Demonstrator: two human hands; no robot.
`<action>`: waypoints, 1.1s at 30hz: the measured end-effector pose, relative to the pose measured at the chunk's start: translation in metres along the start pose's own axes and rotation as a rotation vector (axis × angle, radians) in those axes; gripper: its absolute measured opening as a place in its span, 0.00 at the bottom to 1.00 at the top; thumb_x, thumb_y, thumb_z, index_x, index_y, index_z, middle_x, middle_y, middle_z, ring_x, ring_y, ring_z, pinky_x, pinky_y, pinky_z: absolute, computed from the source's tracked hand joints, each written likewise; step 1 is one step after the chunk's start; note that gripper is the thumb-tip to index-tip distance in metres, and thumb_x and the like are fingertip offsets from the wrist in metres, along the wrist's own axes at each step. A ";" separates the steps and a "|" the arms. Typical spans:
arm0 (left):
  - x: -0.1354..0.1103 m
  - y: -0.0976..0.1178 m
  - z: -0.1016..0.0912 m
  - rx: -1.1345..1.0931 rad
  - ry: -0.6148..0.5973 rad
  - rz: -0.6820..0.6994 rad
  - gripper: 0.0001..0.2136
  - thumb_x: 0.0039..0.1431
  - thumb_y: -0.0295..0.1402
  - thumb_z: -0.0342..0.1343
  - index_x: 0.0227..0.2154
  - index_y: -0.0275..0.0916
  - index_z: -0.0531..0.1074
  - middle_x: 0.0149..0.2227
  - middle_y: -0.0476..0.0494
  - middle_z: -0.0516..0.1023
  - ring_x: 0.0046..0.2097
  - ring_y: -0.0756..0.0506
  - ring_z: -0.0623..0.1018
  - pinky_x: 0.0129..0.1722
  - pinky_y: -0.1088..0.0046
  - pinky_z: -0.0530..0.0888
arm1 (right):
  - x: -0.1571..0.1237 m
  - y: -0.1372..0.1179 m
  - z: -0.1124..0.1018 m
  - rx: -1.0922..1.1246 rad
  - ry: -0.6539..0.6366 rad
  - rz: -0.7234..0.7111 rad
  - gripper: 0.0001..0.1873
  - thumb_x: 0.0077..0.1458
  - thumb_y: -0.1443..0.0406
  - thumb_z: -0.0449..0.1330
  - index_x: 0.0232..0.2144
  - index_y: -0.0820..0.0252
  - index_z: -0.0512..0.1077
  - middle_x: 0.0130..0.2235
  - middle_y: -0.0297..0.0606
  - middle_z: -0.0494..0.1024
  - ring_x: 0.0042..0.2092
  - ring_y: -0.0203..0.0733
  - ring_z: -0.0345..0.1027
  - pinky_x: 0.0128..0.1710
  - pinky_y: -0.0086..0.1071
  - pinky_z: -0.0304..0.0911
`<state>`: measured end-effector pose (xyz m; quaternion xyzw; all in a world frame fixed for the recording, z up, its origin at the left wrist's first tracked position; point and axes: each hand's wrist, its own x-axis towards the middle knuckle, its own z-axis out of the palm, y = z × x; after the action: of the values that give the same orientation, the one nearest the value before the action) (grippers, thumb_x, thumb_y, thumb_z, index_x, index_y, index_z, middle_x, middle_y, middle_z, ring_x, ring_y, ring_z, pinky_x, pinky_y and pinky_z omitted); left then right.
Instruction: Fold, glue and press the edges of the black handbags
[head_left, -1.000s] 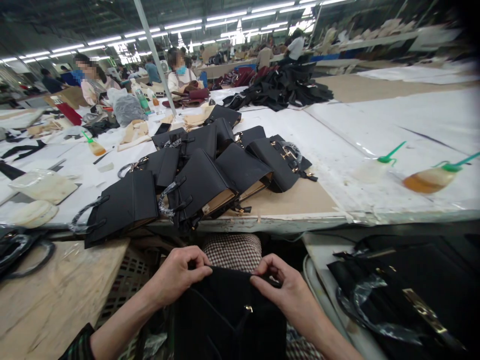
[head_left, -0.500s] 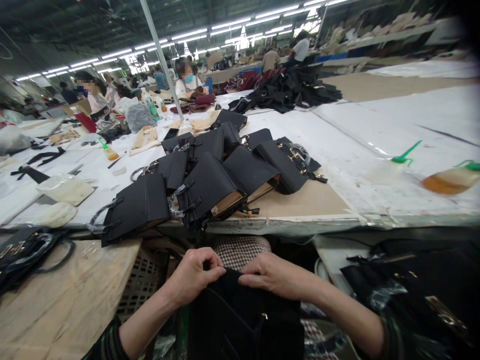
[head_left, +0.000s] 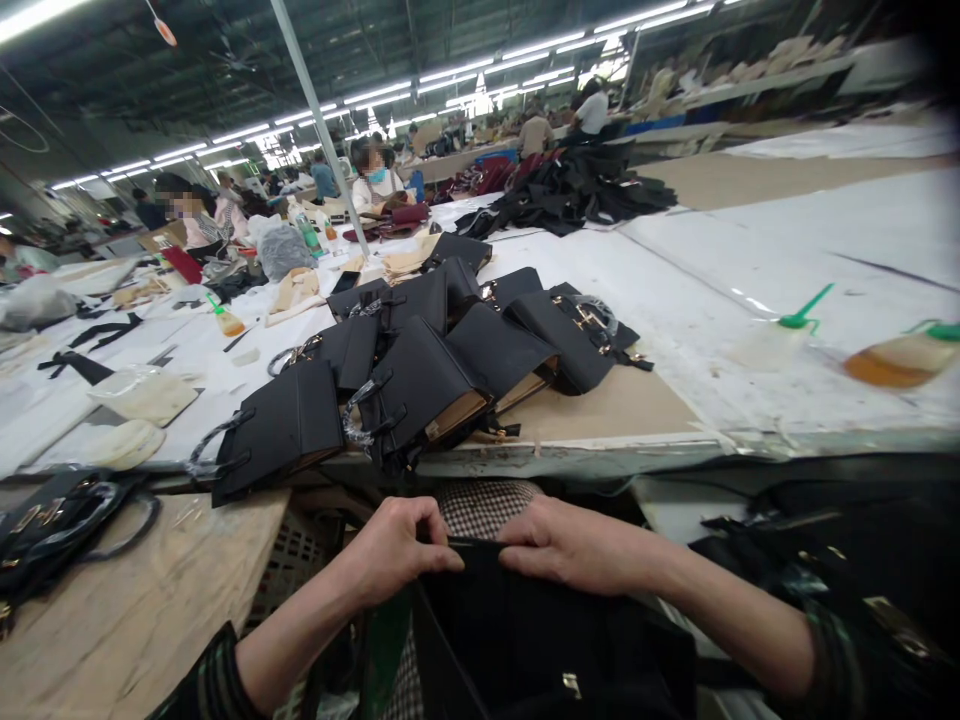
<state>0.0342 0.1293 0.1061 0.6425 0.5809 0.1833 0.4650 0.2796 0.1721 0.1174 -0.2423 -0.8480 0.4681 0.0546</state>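
Observation:
A black handbag (head_left: 540, 640) lies across my lap, its upper edge held between my two hands. My left hand (head_left: 401, 548) pinches that edge at its left end, thumb on the near side and fingers curled over. A short way to the right, my right hand (head_left: 577, 545) grips the same edge with its thumb pressed on the near side. A small gold-coloured metal piece (head_left: 571, 685) shows on the bag's lower part. The bag's bottom runs out of view, and its inside is hidden from me.
Several finished-looking black handbags (head_left: 409, 375) are heaped on the white table (head_left: 697, 290) ahead. Bottles with green spouts (head_left: 900, 360) stand at the right. More black bags lie on a wooden board (head_left: 187, 590) at the left and at the right. Co-workers (head_left: 375, 180) sit beyond.
The black bag has swung to the right, and its metal piece now sits further right and lower. My right hand has moved slightly right along the edge; both hands keep their grip.

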 end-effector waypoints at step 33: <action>0.032 0.009 -0.015 -0.036 -0.455 -0.092 0.11 0.49 0.37 0.63 0.33 0.34 0.77 0.24 0.54 0.70 0.26 0.53 0.65 0.26 0.78 0.61 | 0.019 0.029 0.007 0.179 -0.096 0.161 0.12 0.54 0.62 0.58 0.21 0.60 0.65 0.19 0.25 0.59 0.22 0.32 0.51 0.21 0.27 0.44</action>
<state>0.0364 0.1654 0.1112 0.6318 0.4865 0.0227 0.6031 0.2712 0.1882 0.0868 -0.2811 -0.7823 0.5559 -0.0026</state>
